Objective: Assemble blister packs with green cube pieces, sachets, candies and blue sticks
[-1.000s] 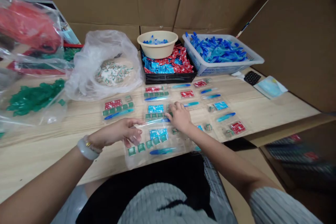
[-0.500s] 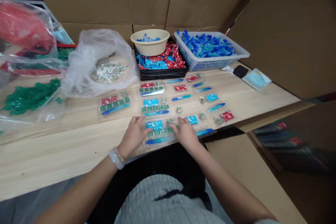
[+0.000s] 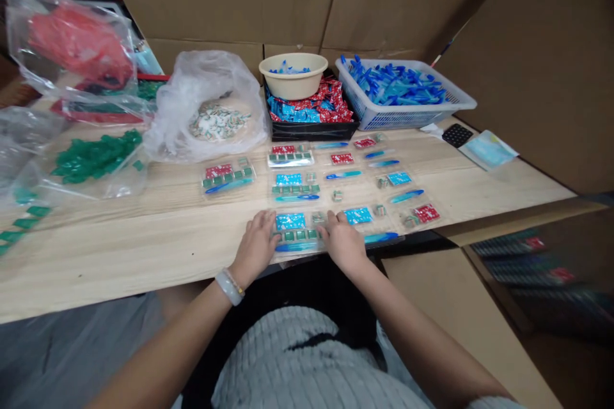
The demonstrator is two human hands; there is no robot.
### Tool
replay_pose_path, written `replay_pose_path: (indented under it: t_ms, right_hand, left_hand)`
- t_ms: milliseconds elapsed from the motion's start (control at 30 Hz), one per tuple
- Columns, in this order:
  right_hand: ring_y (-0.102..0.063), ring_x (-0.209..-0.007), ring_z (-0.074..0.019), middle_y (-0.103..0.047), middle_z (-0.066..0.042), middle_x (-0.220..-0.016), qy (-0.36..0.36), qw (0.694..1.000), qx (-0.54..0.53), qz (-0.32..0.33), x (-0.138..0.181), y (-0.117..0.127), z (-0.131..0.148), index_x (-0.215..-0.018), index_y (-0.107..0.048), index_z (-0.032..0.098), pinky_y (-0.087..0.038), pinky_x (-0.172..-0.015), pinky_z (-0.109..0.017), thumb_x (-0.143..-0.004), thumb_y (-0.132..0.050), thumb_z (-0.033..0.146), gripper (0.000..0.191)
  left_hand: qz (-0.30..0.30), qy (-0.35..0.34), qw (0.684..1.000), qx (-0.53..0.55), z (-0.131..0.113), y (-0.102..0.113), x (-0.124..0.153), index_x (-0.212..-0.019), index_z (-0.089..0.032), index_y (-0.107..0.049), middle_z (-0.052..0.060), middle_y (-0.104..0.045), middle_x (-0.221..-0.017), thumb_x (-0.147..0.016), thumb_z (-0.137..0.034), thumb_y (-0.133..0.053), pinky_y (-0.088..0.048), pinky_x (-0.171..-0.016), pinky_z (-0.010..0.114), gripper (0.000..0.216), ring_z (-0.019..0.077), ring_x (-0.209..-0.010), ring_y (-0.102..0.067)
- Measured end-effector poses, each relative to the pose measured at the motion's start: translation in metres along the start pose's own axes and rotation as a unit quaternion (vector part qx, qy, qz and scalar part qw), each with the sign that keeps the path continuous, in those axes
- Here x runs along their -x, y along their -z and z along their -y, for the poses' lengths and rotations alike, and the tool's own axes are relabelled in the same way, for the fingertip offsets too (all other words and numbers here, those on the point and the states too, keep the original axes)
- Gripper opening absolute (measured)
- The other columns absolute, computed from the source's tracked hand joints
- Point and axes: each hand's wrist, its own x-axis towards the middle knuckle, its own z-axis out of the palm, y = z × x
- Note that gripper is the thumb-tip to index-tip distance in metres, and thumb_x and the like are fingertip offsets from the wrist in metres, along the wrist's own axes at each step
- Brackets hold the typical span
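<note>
At the table's front edge lies a clear plastic blister tray [image 3: 293, 236] with a blue packet, a row of green pieces and a blue pen in its compartments. My left hand [image 3: 254, 244] grips its left side, thumb on the near corner and fingers along the edge. On the opposite side, my right hand [image 3: 344, 243] holds the right edge, partly covering the neighbouring tray with a blue packet [image 3: 359, 215]. Behind them sit more filled trays, one with a red packet [image 3: 283, 149], another with a blue packet [image 3: 288, 179]. A separate filled tray [image 3: 228, 177] lies to the left.
A black bin [image 3: 314, 131] of red and blue packets carries a cream bowl [image 3: 293, 82]. To its right stands a white basket [image 3: 407, 116] of blue pens. Plastic bags [image 3: 192, 86] and green pieces [image 3: 96, 156] lie left. An open carton [image 3: 432, 294] stands at front right.
The view has swung left, so the scene sits further right and a strip of green pieces shows at the left edge. Both hands stay at the same tray's sides.
</note>
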Motion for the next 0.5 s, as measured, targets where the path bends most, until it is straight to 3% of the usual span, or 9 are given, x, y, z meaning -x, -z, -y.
replay_pose_path:
  t_ms: [133,233,333,400,433,500]
  right_hand:
    - [-0.039,-0.113,-0.0275,-0.044,-0.012,-0.126,0.211,0.973,0.006,-0.091,0.011,-0.022,0.007,-0.125,-0.040,0.018,-0.032,-0.090,-0.042,-0.084,-0.038,0.040,0.047]
    - [-0.035,-0.116,-0.0288,-0.044,-0.012,-0.127,0.281,0.952,-0.007,-0.119,0.012,-0.040,0.006,-0.124,-0.042,0.016,-0.025,-0.095,-0.049,-0.084,-0.038,0.040,0.047]
    - [-0.040,-0.110,-0.0302,-0.046,-0.016,-0.122,0.306,0.937,-0.046,-0.160,-0.003,-0.038,0.020,-0.121,-0.045,0.012,-0.030,-0.091,-0.049,-0.083,-0.037,0.044,0.051]
    - [-0.043,-0.106,-0.0287,-0.048,-0.016,-0.118,0.348,0.919,-0.083,-0.164,-0.015,-0.023,0.052,-0.121,-0.045,0.012,-0.033,-0.090,-0.046,-0.082,-0.038,0.045,0.051]
    - [-0.043,-0.105,-0.0274,-0.050,-0.015,-0.115,0.382,0.906,-0.099,-0.154,-0.019,-0.013,0.075,-0.121,-0.045,0.012,-0.034,-0.090,-0.044,-0.083,-0.038,0.045,0.051]
    - [-0.044,-0.105,-0.0251,-0.052,-0.013,-0.113,0.467,0.870,-0.117,-0.109,-0.025,0.004,0.135,-0.121,-0.044,0.013,-0.035,-0.091,-0.041,-0.083,-0.039,0.044,0.049]
  left_hand:
    - [-0.012,-0.085,0.993,-0.076,-0.002,0.006,0.014,-0.121,-0.021,-0.044,0.011,-0.035,-0.133,-0.083,-0.035,-0.043,-0.031,-0.095,0.042,0.041,0.0258,-0.118,-0.034]
    - [-0.042,-0.057,0.989,-0.131,0.055,0.046,0.028,-0.123,-0.021,-0.042,0.010,-0.032,-0.136,-0.083,-0.041,-0.040,-0.027,-0.099,0.039,0.045,0.0239,-0.121,-0.031]
    - [-0.139,0.147,0.956,-0.212,0.159,0.123,0.063,-0.125,-0.012,-0.038,0.016,-0.033,-0.133,-0.083,-0.040,-0.037,-0.023,-0.101,0.038,0.051,0.0246,-0.122,-0.029]
    - [-0.187,0.334,0.887,-0.257,0.227,0.173,0.096,-0.128,-0.008,-0.033,0.021,-0.030,-0.133,-0.082,-0.043,-0.037,-0.024,-0.098,0.044,0.058,0.0312,-0.122,-0.027]
    - [-0.181,0.401,0.859,-0.263,0.253,0.190,0.111,-0.129,-0.009,-0.032,0.021,-0.027,-0.134,-0.081,-0.047,-0.037,-0.024,-0.096,0.048,0.061,0.0349,-0.122,-0.025]
    - [-0.111,0.460,0.845,-0.250,0.288,0.205,0.134,-0.129,-0.014,-0.032,0.020,-0.022,-0.137,-0.076,-0.056,-0.038,-0.023,-0.094,0.053,0.068,0.0404,-0.123,-0.020]
